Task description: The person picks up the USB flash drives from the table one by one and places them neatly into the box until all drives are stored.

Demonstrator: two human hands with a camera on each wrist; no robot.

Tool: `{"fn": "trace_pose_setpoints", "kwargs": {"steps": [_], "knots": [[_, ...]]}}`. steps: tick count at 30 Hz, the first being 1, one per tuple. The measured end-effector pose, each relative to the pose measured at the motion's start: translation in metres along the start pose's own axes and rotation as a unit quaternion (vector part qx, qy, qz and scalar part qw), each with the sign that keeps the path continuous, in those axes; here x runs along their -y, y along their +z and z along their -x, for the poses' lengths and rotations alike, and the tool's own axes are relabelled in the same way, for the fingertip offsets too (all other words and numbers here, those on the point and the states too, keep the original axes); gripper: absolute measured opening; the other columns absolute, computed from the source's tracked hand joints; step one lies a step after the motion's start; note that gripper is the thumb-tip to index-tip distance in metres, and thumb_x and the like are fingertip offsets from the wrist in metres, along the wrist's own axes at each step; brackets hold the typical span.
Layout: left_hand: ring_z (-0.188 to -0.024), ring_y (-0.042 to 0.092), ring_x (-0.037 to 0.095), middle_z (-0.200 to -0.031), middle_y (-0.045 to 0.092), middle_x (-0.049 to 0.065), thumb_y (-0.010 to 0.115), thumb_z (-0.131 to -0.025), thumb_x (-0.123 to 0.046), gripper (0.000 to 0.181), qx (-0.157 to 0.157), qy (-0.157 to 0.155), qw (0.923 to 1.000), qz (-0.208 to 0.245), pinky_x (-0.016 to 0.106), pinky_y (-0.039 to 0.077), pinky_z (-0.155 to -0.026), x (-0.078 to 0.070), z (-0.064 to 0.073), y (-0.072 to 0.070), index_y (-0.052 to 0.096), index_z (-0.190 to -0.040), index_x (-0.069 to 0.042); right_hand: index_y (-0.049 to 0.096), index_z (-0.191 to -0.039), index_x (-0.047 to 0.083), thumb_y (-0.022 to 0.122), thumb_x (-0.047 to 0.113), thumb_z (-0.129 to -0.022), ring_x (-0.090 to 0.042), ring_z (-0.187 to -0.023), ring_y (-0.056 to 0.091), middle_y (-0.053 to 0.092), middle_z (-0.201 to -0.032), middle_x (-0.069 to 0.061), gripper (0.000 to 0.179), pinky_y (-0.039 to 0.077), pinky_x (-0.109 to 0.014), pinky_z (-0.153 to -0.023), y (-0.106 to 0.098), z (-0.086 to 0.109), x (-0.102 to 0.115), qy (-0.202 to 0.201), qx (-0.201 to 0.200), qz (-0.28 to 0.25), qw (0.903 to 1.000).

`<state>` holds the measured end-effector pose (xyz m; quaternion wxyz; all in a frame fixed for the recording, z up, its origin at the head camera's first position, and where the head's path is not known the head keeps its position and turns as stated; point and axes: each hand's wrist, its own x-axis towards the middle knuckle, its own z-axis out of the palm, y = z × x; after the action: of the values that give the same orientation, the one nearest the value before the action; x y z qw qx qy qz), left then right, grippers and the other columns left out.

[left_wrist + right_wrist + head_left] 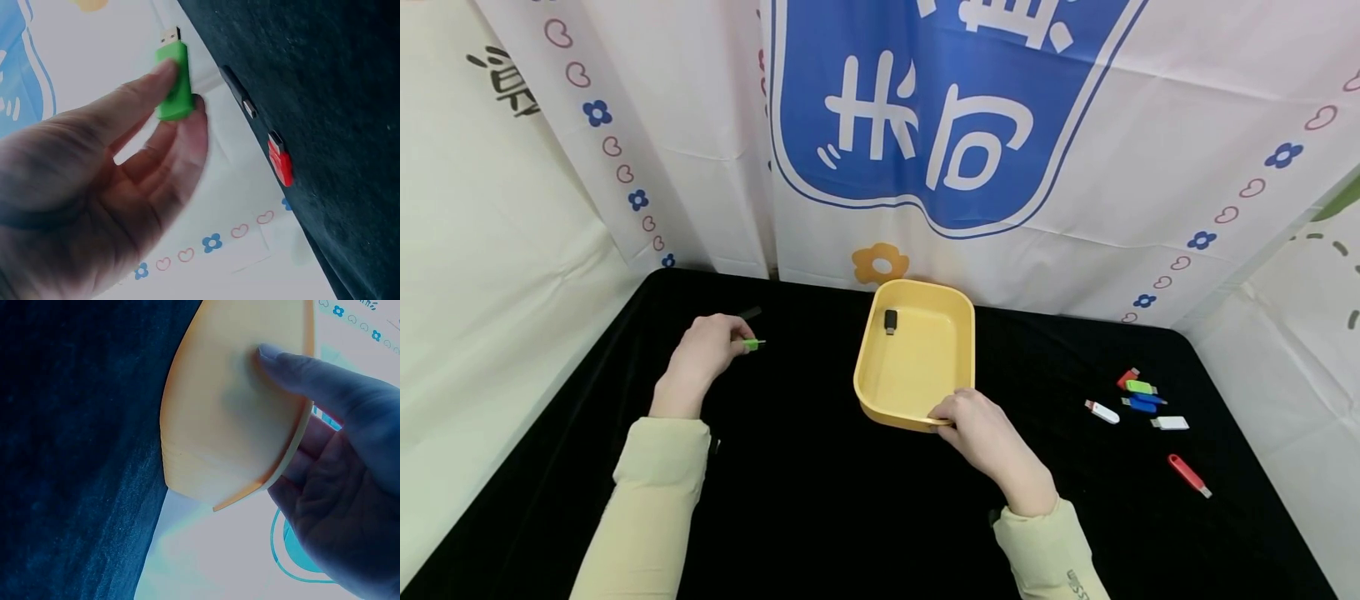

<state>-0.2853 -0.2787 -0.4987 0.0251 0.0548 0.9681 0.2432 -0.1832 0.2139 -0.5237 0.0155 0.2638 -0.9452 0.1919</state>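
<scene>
Between thumb and fingers, my left hand pinches a green USB flash drive, its metal plug pointing away from the palm. Beyond that hand, a black stick-shaped drive and a red USB drive lie on the black cloth in the left wrist view; the red one is hidden in the head view. My right hand grips the near rim of a yellow tray, thumb on the outer wall and fingers over the edge. A black USB drive lies inside the tray, toward its far left.
On the right side of the black table lie several more drives, among them a white one, a lime-green one, a blue one and a red one. A printed curtain stands behind the table.
</scene>
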Motion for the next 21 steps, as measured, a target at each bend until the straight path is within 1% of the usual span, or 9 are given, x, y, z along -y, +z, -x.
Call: {"fn": "trace_pose_setpoints", "kwargs": {"steps": [1, 3, 6, 7, 9, 10, 13, 17, 21], "knots": [[-0.095, 0.074, 0.03, -0.109, 0.085, 0.01, 0.087, -0.107, -0.014, 0.006, -0.01, -0.001, 0.9999, 0.0, 0.046, 0.061, -0.08, -0.01, 0.004, -0.003, 0.089, -0.111, -0.015, 0.085, -0.089, 0.04, 0.097, 0.014, -0.098, -0.001, -0.086, 0.062, 0.074, -0.089, 0.022, 0.03, 0.058, -0.03, -0.078, -0.001, 0.0, 0.0, 0.0, 0.0, -0.003, 1.0], [-0.102, 0.077, 0.038, -0.117, 0.086, 0.017, 0.085, -0.108, -0.012, 0.009, -0.018, 0.008, 0.9997, 0.01, 0.052, 0.063, -0.085, -0.035, 0.017, -0.015, 0.09, -0.116, -0.011, 0.086, -0.09, 0.038, 0.096, 0.011, -0.098, -0.002, -0.085, 0.062, 0.075, -0.089, 0.02, 0.03, 0.058, -0.03, -0.077, -0.005, 0.001, 0.005, -0.003, -0.007, -0.016, 0.9998], [-0.11, 0.079, 0.046, -0.127, 0.085, 0.024, 0.082, -0.109, -0.007, 0.014, -0.038, 0.025, 0.9988, 0.018, 0.061, 0.065, -0.092, -0.074, 0.037, -0.032, 0.089, -0.121, -0.005, 0.089, -0.095, 0.027, 0.091, 0.008, -0.103, -0.01, -0.088, 0.067, 0.08, -0.092, 0.008, 0.02, 0.059, -0.032, -0.08, -0.028, 0.006, 0.027, -0.021, -0.005, -0.018, 0.9996], [-0.113, 0.079, 0.049, -0.13, 0.084, 0.026, 0.081, -0.11, -0.007, 0.015, -0.041, 0.031, 0.9984, 0.022, 0.065, 0.065, -0.095, -0.089, 0.045, -0.039, 0.088, -0.123, -0.003, 0.089, -0.095, 0.026, 0.091, 0.008, -0.103, -0.011, -0.088, 0.067, 0.081, -0.092, 0.007, 0.02, 0.059, -0.033, -0.079, -0.03, 0.007, 0.029, -0.021, -0.006, -0.022, 0.9995], [-0.117, 0.078, 0.053, -0.133, 0.082, 0.03, 0.078, -0.112, -0.007, 0.018, -0.048, 0.042, 0.9977, 0.026, 0.068, 0.064, -0.099, -0.109, 0.054, -0.046, 0.087, -0.126, 0.0, 0.089, -0.094, 0.025, 0.091, 0.008, -0.103, -0.013, -0.088, 0.067, 0.081, -0.092, 0.006, 0.019, 0.059, -0.035, -0.08, -0.033, 0.008, 0.031, -0.019, -0.005, -0.03, 0.9994], [-0.119, 0.078, 0.053, -0.134, 0.081, 0.031, 0.077, -0.113, -0.007, 0.018, -0.053, 0.046, 0.9972, 0.027, 0.069, 0.064, -0.1, -0.116, 0.057, -0.047, 0.086, -0.127, 0.001, 0.089, -0.094, 0.026, 0.09, 0.009, -0.103, -0.012, -0.089, 0.067, 0.081, -0.093, 0.007, 0.02, 0.059, -0.036, -0.081, -0.034, 0.008, 0.031, -0.012, 0.001, -0.031, 0.9995], [-0.126, 0.076, 0.054, -0.136, 0.079, 0.032, 0.076, -0.114, -0.006, 0.02, -0.061, 0.062, 0.9955, 0.038, 0.069, 0.063, -0.107, -0.13, 0.061, -0.047, 0.085, -0.129, 0.003, 0.087, -0.091, 0.036, 0.092, 0.01, -0.102, -0.006, -0.086, 0.064, 0.078, -0.09, 0.015, 0.028, 0.058, -0.034, -0.08, -0.016, 0.004, 0.012, 0.003, 0.004, -0.04, 0.9992], [-0.131, 0.074, 0.054, -0.14, 0.077, 0.032, 0.075, -0.113, -0.003, 0.022, -0.071, 0.078, 0.993, 0.053, 0.069, 0.062, -0.112, -0.14, 0.06, -0.041, 0.084, -0.132, 0.003, 0.086, -0.091, 0.041, 0.093, 0.013, -0.102, -0.003, -0.087, 0.063, 0.076, -0.09, 0.021, 0.031, 0.058, -0.03, -0.08, -0.008, 0.002, 0.005, 0.001, 0.007, -0.009, 0.9999], [-0.131, 0.074, 0.052, -0.143, 0.076, 0.03, 0.075, -0.114, -0.003, 0.024, -0.085, 0.081, 0.9915, 0.056, 0.066, 0.063, -0.111, -0.152, 0.061, -0.036, 0.084, -0.135, 0.001, 0.084, -0.09, 0.044, 0.095, 0.018, -0.102, 0.0, -0.086, 0.063, 0.074, -0.089, 0.025, 0.031, 0.058, -0.027, -0.08, -0.001, 0.0, 0.0, 0.0, 0.005, 0.013, 0.9999]]}}
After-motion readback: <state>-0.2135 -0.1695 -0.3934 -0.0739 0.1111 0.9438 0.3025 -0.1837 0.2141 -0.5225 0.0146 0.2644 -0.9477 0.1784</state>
